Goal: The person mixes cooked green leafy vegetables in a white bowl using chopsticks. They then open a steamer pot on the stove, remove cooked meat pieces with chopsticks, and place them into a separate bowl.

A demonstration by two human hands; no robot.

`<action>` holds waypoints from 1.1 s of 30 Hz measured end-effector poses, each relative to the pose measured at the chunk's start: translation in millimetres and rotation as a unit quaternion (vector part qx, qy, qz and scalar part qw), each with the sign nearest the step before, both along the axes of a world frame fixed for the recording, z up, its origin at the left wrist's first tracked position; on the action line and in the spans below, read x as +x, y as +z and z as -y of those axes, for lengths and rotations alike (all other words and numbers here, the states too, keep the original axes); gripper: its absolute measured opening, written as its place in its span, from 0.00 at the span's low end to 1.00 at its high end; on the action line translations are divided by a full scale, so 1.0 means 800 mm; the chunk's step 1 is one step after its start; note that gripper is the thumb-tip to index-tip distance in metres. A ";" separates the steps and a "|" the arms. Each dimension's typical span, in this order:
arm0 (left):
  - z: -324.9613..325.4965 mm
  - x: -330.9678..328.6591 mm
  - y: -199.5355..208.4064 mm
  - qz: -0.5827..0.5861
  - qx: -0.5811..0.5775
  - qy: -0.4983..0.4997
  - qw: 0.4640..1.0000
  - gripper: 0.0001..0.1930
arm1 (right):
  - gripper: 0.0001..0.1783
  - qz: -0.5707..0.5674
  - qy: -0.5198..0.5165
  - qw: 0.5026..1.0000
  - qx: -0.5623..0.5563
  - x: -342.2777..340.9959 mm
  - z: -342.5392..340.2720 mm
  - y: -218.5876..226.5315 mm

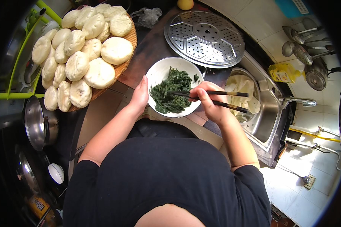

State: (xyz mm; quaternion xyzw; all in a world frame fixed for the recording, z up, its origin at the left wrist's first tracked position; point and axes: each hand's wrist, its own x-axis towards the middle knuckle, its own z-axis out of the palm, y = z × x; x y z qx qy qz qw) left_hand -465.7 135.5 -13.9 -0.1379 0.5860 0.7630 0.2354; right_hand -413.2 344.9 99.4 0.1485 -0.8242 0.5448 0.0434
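Observation:
A white bowl of dark green cooked leafy greens is in front of me, near the counter's edge. My left hand grips the bowl by its left side, the thumb up along the rim. In my right hand is a pair of black chopsticks, the fingers closed around them. Their tips reach into the greens, and their lighter-banded ends point to the right. A small bit of leaf clings to the bowl's inner wall at the right.
A woven tray piled with round flatbreads stands at the left. Behind the bowl lies a perforated steel steamer rack. To the right, a sink holds a basin with pale cloth. A steel pot sits at far left.

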 end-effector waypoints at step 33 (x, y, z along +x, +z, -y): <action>0.000 -0.001 0.008 0.012 -0.018 -0.012 1.000 0.29 | 0.19 0.240 -0.317 0.741 -0.541 0.017 -0.057 -0.082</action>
